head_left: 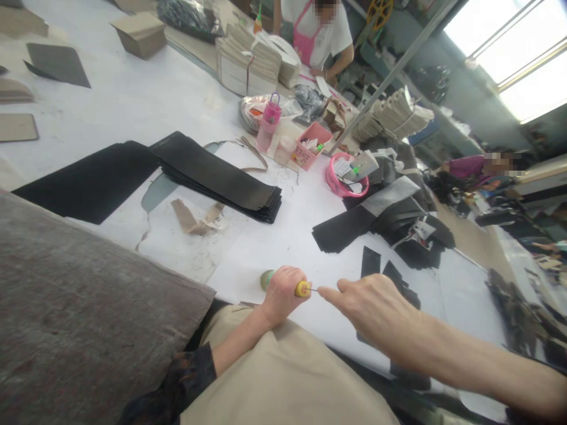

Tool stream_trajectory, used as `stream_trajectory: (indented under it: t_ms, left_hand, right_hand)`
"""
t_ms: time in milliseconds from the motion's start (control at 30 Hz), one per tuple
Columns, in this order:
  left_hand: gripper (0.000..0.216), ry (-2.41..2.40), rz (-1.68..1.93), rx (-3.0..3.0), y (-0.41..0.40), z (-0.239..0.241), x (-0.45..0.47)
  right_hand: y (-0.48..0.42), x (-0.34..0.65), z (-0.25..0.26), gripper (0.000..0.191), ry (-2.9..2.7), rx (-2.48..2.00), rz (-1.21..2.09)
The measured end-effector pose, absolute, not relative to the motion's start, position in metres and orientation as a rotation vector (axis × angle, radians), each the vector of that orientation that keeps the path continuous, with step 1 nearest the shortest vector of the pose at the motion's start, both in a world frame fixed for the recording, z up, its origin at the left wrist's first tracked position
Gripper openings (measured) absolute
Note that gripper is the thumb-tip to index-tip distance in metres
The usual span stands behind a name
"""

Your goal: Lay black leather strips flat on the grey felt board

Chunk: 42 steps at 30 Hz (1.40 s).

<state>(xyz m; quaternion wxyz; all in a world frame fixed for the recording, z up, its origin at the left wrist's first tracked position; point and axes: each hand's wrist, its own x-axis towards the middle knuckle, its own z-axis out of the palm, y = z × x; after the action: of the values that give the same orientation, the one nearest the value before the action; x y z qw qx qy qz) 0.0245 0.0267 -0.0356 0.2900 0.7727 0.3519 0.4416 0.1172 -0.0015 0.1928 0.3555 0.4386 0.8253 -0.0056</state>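
Observation:
My left hand [282, 293] is closed in a fist round a small bottle [267, 278] with a green base and a yellow cap [303, 288] from which a thin needle tip sticks out. My right hand [370, 307] reaches in from the right, its fingers pinched together at the very end of that tip. Both hands hover at the near edge of the white table [292, 236], above my beige lap. Small black cut pieces [370, 261] lie just beyond my right hand.
A stack of long black strips [217, 177] lies in the table's middle, with a grey felt sheet [66, 307] at near left. A pink bottle [268, 121], a pink box [310, 144] and a pink basket [343, 177] stand further back. A person in a pink apron [316, 32] works at the far end.

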Motion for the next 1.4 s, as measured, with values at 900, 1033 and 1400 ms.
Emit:
stream_trajectory:
  t_ms: [900, 1033, 1400]
  left_hand:
    - [0.016, 0.94, 1.208, 2.038, 0.028, -0.04, 0.024]
    - [0.017, 0.937, 1.198, 2.045, 0.029, -0.04, 0.025]
    - [0.017, 0.927, 1.209, 2.05, 0.03, -0.04, 0.025]
  right_hand:
    - [-0.013, 0.14, 0.2, 0.039, 2.362, 1.286, -0.015]
    - [-0.01, 0.139, 0.199, 0.043, 2.368, 1.26, 0.011]
    - [-0.002, 0.133, 0.198, 0.041, 2.33, 1.162, 0.021]
